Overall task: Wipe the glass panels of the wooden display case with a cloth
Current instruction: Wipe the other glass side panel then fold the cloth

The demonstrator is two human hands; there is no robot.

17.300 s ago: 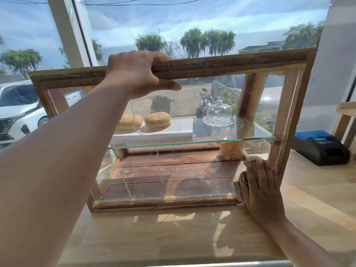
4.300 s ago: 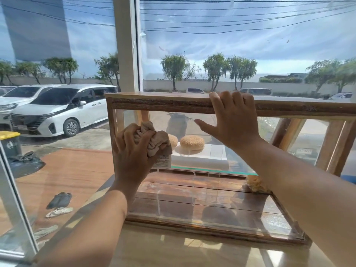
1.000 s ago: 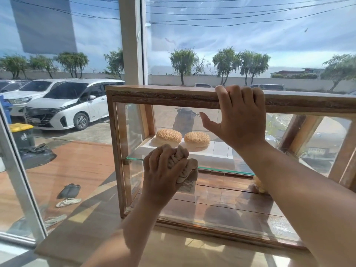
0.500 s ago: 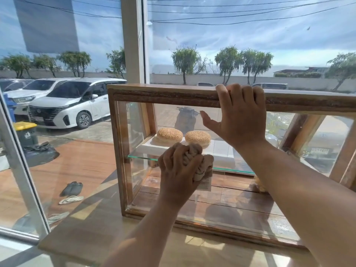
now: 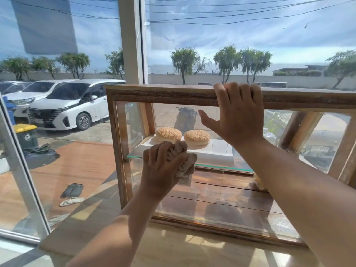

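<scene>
Right now left hand (image 5: 163, 166) grips bunched cloth (image 5: 183, 160) against front glass panel (image 5: 221, 193), which stretches long rightward, while right hand (image 5: 237, 114) clasps case top rail (image 5: 163, 93).

buns (image 5: 182, 136) on shelf (image 5: 221, 165) in case (image 5: 163, 94)
</scene>
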